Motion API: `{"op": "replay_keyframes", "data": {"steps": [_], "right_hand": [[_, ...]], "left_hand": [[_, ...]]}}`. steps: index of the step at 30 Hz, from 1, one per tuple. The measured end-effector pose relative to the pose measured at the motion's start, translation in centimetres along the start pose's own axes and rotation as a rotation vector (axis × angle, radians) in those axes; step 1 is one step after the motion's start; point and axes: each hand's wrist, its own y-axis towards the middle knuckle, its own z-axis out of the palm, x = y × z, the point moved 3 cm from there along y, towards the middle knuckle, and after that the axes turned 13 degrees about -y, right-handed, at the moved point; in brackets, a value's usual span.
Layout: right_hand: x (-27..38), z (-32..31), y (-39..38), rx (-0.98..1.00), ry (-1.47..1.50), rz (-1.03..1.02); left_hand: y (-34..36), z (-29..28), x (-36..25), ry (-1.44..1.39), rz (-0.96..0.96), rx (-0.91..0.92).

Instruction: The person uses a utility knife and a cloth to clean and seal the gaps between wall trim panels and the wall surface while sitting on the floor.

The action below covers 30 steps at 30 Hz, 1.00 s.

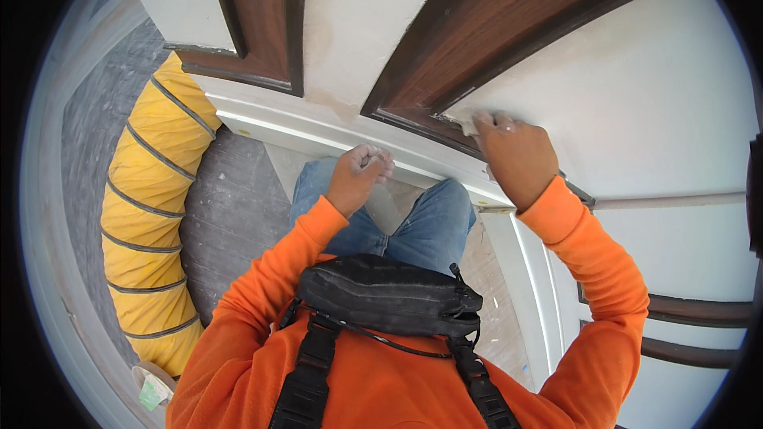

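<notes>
My right hand (517, 151), its fingers bent and pressed together, pushes a small pale crumpled piece (462, 119) against the lower inner corner of a dark wood-look frame (405, 103) on the white wall panel (628, 103). Whether that piece is paper or cloth does not show. White dust coats the fingertips of both hands. Closed and lifted above my knees, my left hand (359, 177) is curled, and what lies inside its fingers is hidden. A flat grey strip (384, 208) appears just below it, between my thighs; I cannot tell if the hand holds it.
A yellow ribbed duct hose (151, 191) curves along the floor at my left. White baseboard (318, 140) runs under the panels. A black pouch (389, 294) hangs at my chest. More dark trim (699, 311) is at right. Dust marks the grey floor (238, 199).
</notes>
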Motion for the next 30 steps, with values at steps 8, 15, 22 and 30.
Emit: {"op": "replay_keyframes", "data": {"steps": [8,15,22,30], "right_hand": [[0.3,-0.5,0.6,-0.030,0.040,0.023],[0.1,0.0,0.2,0.013,0.016,-0.005],[0.3,-0.4,0.4,-0.016,0.021,0.015],[0.2,-0.9,0.7,0.010,-0.013,-0.039]], "left_hand": [[0.3,0.7,0.4,-0.020,0.036,0.027],[0.1,0.0,0.6,-0.022,-0.002,0.004],[0.4,0.4,0.9,-0.025,0.010,0.018],[0.4,0.1,0.9,0.011,0.015,-0.003]]}}
